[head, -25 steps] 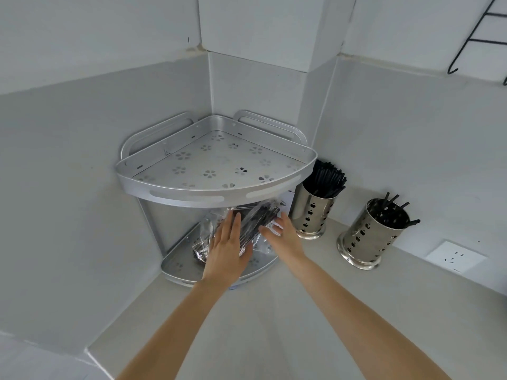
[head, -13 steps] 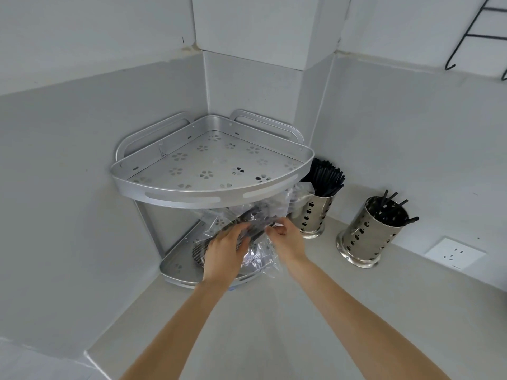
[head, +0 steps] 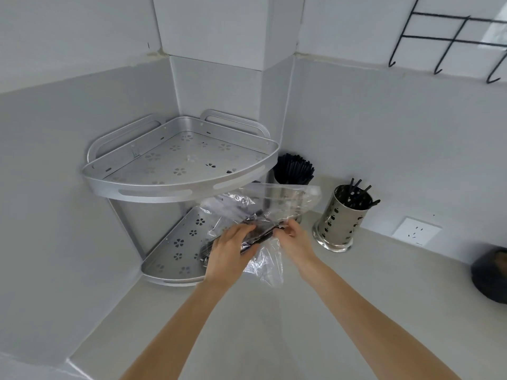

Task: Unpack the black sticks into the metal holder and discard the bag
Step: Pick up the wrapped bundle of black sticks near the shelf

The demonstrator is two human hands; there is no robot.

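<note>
A clear plastic bag with a bundle of black sticks inside is held in front of the corner shelf. My left hand is wrapped around the bundle through the plastic. My right hand pinches the bag at the bundle's right end. A perforated metal holder with a few black sticks stands on the counter to the right. Behind the bag, a second metal holder is packed full of black sticks, its body mostly hidden.
A two-tier silver corner shelf fills the corner, its lower tier just left of my hands. A dark round object sits at the right edge. A wall socket is behind the holder, and black wire hooks hang above.
Both hands have lifted the bag of sticks out from the lower shelf tier and drawn it right, toward me. The view has shifted to the right.
</note>
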